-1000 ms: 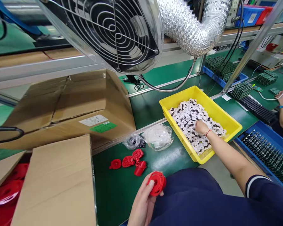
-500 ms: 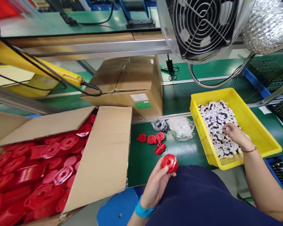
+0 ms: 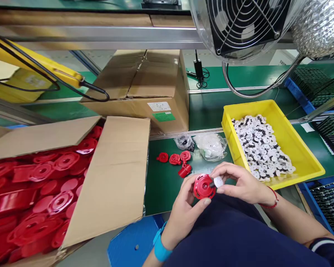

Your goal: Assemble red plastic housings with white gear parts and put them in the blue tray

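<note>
My left hand grips a round red plastic housing by its rim, with its flat face turned up toward me. Between the thumb and fingers of my right hand is a small white disc part with a dark stem. That stem points at the middle of the red housing; whether it touches is too small to tell. Right of the hands, a yellow bin holds a heap of white and black small parts. Several smaller red plastic parts lie on the green bench beyond my left hand.
An open cardboard box full of red housings stands at left. A closed carton and two clear plastic bags are behind. A fan hangs overhead; a yellow tool arm reaches in from the left. Blue trays stand at right.
My right hand has left the yellow bin and moved left to the red housing, bringing a small white part. My left hand still holds the housing. The view has shifted slightly.
</note>
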`<action>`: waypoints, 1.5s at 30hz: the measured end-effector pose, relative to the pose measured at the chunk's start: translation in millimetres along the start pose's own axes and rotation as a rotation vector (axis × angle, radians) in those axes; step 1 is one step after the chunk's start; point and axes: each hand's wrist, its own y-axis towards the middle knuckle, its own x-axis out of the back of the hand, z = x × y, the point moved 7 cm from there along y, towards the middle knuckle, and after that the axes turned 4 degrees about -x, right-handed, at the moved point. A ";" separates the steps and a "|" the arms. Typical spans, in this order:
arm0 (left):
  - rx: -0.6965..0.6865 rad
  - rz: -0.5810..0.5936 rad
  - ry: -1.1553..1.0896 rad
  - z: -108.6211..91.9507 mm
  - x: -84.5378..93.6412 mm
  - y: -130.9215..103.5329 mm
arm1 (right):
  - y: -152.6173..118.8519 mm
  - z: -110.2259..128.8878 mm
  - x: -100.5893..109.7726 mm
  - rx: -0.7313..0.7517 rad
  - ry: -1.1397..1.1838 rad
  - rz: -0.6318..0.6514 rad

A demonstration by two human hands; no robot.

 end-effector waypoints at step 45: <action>-0.229 -0.017 -0.115 -0.8 -2.9 4.3 | -10.2 -10.3 -15.1 0.276 -0.249 -0.046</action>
